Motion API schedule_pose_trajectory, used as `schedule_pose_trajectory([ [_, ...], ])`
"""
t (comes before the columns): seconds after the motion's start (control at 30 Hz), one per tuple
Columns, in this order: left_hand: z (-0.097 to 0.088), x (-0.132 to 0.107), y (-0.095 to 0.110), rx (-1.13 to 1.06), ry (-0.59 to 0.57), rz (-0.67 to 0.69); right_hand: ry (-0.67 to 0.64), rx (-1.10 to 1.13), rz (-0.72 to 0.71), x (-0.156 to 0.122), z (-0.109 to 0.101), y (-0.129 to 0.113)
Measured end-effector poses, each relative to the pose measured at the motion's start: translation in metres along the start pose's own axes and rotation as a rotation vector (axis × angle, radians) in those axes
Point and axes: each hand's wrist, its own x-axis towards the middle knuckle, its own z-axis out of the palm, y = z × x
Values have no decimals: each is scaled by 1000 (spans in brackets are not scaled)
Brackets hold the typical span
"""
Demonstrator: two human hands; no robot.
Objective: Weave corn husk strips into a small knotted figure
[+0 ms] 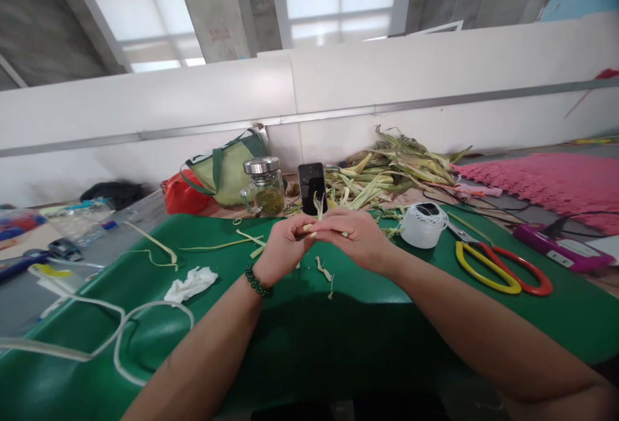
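Observation:
My left hand (283, 245) and my right hand (355, 235) meet above the green mat (309, 337), fingers pinched together on a thin pale-green leaf strip (319, 205) whose ends stick up between them. A dark bead bracelet (256, 282) circles my left wrist. Short leaf scraps (324, 271) lie on the mat just under my hands. More loose strips (220, 245) lie to the left of them.
Behind my hands stand a black phone (312, 187), a glass jar (264, 187) and a heap of dried leaves (391, 169). A white twine spool (424, 224) and yellow-and-red scissors (500, 266) lie right. A crumpled tissue (191, 282) and white cord (116, 331) lie left.

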Motion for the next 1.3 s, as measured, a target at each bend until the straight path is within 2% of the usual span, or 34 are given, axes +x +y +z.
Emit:
schedule_pose_trajectory([
  [0.07,3,-2,-1,74,23,18,-11,64,159,-1,4,1],
  [0.17,6,-4,-1,72,69,-18,-37,209,346,0,5,2],
  [0.27,8,-7,0,170,107,-5,-50,299,440,3,3,2],
  [0.4,11,-11,-2,463,120,133,-73,303,509,5,0,3],
  [0.5,12,-12,-5,604,114,230,-49,255,503,4,1,6],
  [0.6,12,-12,-7,620,96,249,7,53,348,1,6,8],
  [0.73,9,-11,-5,418,33,182,38,-328,25,-3,10,10],
  [0.83,8,-9,-4,185,-24,90,36,-418,-95,-2,2,11],
  [0.9,8,-8,-3,39,-59,47,-58,-292,-85,1,-7,12],
  [1.0,8,-7,-2,-44,-97,26,-213,51,86,7,-17,14],
  [1.07,7,-7,0,21,-110,56,-219,163,220,9,-20,17],
  [1.13,7,-8,1,130,-118,112,-250,173,288,10,-21,20],
  [1.3,9,-11,-1,319,-129,179,-467,208,313,10,-25,26],
])
